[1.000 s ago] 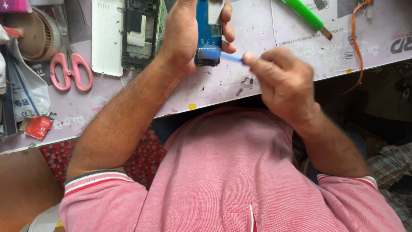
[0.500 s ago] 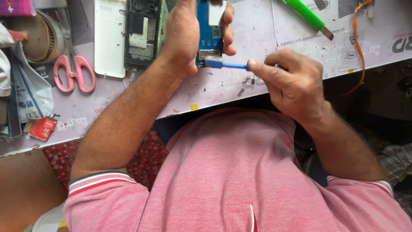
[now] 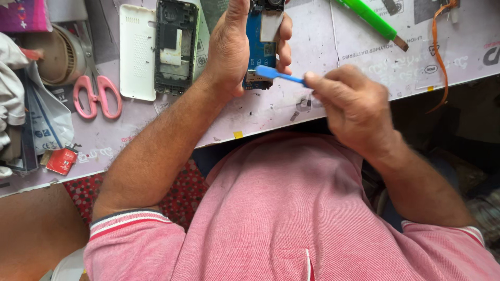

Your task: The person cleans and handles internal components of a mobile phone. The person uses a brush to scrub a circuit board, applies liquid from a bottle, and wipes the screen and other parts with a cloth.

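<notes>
My left hand [image 3: 234, 49] grips a blue phone circuit board [image 3: 259, 47] upright over the work mat, fingers wrapped round its right edge. My right hand [image 3: 349, 104] pinches a thin blue plastic tool [image 3: 278, 75]. The tool's flat tip rests against the lower part of the board. The board's top runs out of the frame.
A dark phone frame [image 3: 174, 47] and a white back cover [image 3: 137, 52] lie to the left on the printed mat [image 3: 364, 47]. Pink scissors [image 3: 96, 91], a tape roll [image 3: 54, 57] and a small red piece [image 3: 61, 160] lie further left. A green-handled tool [image 3: 372, 21] and an orange strap [image 3: 437, 47] lie right.
My right hand has slid the blue tool left and up along the board's lower edge. My left hand has kept hold of the board.
</notes>
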